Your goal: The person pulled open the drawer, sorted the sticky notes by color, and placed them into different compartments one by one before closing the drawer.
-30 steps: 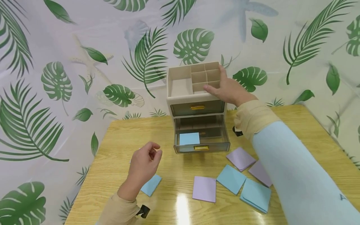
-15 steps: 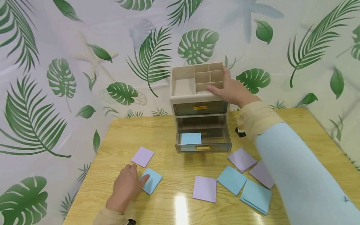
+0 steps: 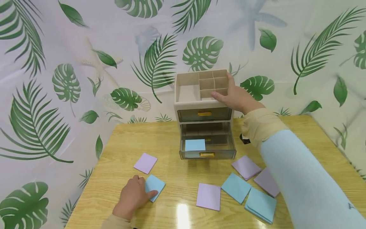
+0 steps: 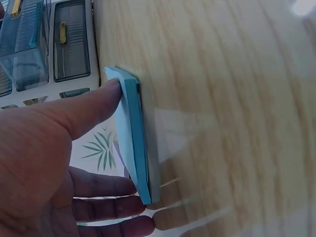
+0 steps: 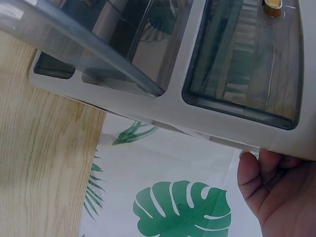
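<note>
My left hand (image 3: 132, 194) is low at the table's left, thumb and fingers at opposite edges of a pad of blue sticky notes (image 3: 155, 186). In the left wrist view, the thumb presses one end of this pad (image 4: 132, 133) and the fingertips meet the other, close over the wood. A cream drawer organizer (image 3: 188, 104) stands at the back. My right hand (image 3: 240, 97) grips its upper right side, thumb over the top rim and fingers round the side wall. Its lower smoky drawer (image 3: 221, 155) is pulled out, with a blue pad (image 3: 195, 145) inside at the left.
A purple pad (image 3: 145, 163) lies beyond my left hand. Another purple pad (image 3: 208, 196) sits front centre. Blue pads (image 3: 235, 187) and purple pads (image 3: 246, 167) are grouped at the right, partly under my right sleeve. The organizer's upper drawer (image 3: 187, 115) is closed; a leaf-patterned cloth (image 3: 85, 136) hangs behind.
My left hand has moved down and left from the air onto the blue pad, uncovering the purple pad behind it. My right hand stays on the organizer.
</note>
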The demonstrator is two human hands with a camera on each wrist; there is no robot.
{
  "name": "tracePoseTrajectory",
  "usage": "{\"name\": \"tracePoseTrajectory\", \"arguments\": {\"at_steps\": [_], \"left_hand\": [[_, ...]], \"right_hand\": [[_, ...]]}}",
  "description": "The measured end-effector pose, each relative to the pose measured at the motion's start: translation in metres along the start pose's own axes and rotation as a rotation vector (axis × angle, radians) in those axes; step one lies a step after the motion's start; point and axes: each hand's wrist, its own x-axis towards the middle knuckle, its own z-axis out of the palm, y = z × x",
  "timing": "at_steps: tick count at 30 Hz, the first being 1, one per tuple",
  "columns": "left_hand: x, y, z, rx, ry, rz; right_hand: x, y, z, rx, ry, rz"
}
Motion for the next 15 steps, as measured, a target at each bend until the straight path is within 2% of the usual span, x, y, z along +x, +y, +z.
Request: {"name": "tracePoseTrajectory", "arguments": {"at_steps": [6, 15], "left_hand": [[-0.0027, 0.0028, 0.0029, 0.017, 0.031, 0.044], [-0.0055, 0.0042, 0.0068, 0.023, 0.124, 0.074]], "right_hand": [[0.0, 0.0015, 0.002, -0.006, 0.004, -0.001], [0.0033, 0.0016, 0.0025, -0.001, 0.015, -0.003]]}}
